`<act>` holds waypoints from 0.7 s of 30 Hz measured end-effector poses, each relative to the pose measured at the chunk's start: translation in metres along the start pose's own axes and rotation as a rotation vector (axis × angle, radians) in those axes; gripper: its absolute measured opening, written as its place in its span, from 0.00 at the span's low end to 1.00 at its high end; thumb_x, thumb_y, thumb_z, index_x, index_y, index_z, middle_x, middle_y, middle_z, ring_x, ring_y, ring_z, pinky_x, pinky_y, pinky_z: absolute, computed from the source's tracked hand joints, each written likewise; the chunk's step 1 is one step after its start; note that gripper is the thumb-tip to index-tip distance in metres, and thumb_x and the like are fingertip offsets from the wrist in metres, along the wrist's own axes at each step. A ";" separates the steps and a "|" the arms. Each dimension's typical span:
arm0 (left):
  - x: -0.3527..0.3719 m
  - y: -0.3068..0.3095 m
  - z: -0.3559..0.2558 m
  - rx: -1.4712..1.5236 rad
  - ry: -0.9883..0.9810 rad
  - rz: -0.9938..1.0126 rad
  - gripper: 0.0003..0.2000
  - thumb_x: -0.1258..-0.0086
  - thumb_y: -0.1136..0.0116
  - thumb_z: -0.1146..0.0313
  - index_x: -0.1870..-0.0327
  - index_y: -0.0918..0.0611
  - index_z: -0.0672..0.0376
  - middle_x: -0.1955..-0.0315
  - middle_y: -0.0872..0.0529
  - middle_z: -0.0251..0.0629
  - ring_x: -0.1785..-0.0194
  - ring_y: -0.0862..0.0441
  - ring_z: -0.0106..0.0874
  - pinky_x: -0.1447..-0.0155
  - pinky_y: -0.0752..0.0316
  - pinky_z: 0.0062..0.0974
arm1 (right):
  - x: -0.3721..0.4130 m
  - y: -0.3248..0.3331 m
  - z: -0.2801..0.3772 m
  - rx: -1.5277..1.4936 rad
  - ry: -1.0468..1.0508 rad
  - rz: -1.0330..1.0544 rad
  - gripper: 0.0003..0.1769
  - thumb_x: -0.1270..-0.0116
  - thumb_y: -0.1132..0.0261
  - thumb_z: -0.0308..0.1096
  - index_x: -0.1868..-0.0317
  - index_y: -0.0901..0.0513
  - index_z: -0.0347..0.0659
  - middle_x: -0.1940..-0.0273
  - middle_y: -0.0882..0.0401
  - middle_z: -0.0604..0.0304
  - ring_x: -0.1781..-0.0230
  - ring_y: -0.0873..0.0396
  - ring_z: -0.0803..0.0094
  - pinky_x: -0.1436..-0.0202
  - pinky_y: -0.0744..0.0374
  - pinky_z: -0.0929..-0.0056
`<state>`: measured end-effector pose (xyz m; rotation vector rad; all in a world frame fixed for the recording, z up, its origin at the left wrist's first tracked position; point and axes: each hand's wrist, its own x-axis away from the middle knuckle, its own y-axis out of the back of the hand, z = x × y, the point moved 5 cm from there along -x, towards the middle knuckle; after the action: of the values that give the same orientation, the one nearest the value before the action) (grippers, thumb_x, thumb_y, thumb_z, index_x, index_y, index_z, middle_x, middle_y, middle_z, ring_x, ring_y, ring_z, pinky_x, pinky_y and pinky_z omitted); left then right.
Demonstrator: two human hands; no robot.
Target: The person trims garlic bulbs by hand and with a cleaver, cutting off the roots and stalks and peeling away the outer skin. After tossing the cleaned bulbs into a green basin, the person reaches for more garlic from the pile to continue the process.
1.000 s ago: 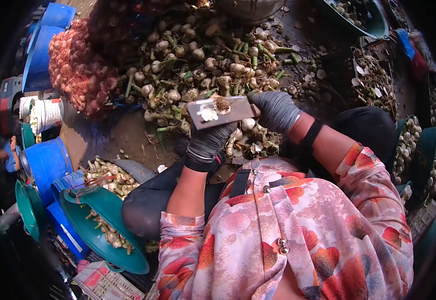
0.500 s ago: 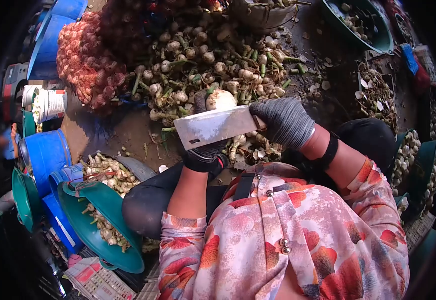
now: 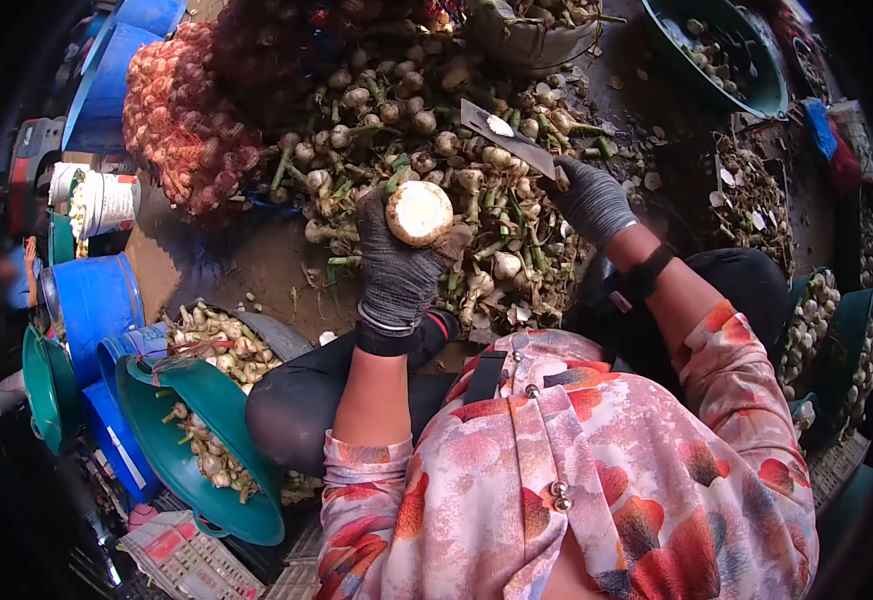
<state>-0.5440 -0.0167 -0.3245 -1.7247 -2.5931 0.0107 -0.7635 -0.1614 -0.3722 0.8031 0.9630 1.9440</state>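
Note:
My left hand [image 3: 400, 268], in a grey knit glove, is closed around a garlic bulb [image 3: 420, 212]. The bulb's flat, pale cut face points up at me, and a green stem stub shows behind it. My right hand [image 3: 595, 205], gloved too, grips the handle of a broad cleaver [image 3: 527, 152] off to the right, apart from the bulb. A thin white slice [image 3: 500, 126] lies on the blade. Beneath both hands spreads a heap of garlic [image 3: 447, 145] with green stems and dry roots.
Red mesh sacks of garlic [image 3: 182, 130] stand at the upper left. A tilted green basin [image 3: 157, 440] with trimmed bulbs is by my left knee, near a blue drum [image 3: 97, 305]. Another green basin [image 3: 772, 95] sits at the upper right, and a white bucket [image 3: 537, 45] at the top.
The cleaver has moved off the bulb, up and to the right, and now carries a slice. My left hand has come out from behind the blade, and the bulb's cut face shows.

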 end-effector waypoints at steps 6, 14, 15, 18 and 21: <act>-0.011 0.032 0.042 0.682 0.187 -0.350 0.23 0.39 0.28 0.64 0.46 0.25 0.61 0.55 0.20 0.37 0.52 0.21 0.31 0.44 0.22 0.31 | 0.046 0.004 0.075 -0.477 0.172 0.100 0.19 0.38 0.29 0.41 0.51 0.18 0.41 0.62 0.15 0.47 0.61 0.16 0.54 0.56 0.20 0.63; 0.008 -0.013 0.017 1.149 0.304 -0.271 0.25 0.35 0.33 0.57 0.44 0.26 0.63 0.48 0.20 0.43 0.43 0.23 0.39 0.30 0.32 0.40 | 0.060 -0.012 0.102 -0.591 0.127 0.143 0.17 0.37 0.30 0.42 0.55 0.20 0.41 0.65 0.16 0.49 0.64 0.16 0.56 0.59 0.20 0.64; 0.008 -0.014 0.022 1.185 0.326 -0.296 0.24 0.35 0.33 0.57 0.44 0.26 0.62 0.47 0.20 0.43 0.43 0.23 0.39 0.29 0.33 0.40 | 0.059 -0.016 0.100 -0.590 0.117 0.126 0.17 0.37 0.29 0.42 0.54 0.20 0.41 0.65 0.16 0.49 0.64 0.17 0.55 0.59 0.20 0.64; 0.009 -0.019 0.029 1.198 0.390 -0.356 0.26 0.36 0.32 0.56 0.43 0.26 0.63 0.47 0.20 0.45 0.43 0.23 0.41 0.30 0.32 0.42 | 0.060 -0.029 0.099 -0.641 0.089 0.103 0.19 0.38 0.29 0.43 0.53 0.20 0.41 0.64 0.16 0.49 0.64 0.17 0.53 0.59 0.20 0.63; 0.013 -0.023 0.021 1.168 0.445 -0.423 0.24 0.32 0.37 0.53 0.45 0.24 0.62 0.51 0.18 0.45 0.46 0.20 0.41 0.37 0.26 0.42 | 0.058 -0.039 0.099 -0.640 0.053 0.124 0.18 0.38 0.30 0.41 0.52 0.21 0.40 0.63 0.16 0.48 0.62 0.17 0.51 0.58 0.20 0.62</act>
<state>-0.5706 -0.0131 -0.3452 -0.6514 -1.8557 0.8209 -0.6978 -0.0638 -0.3440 0.4444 0.2756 2.2045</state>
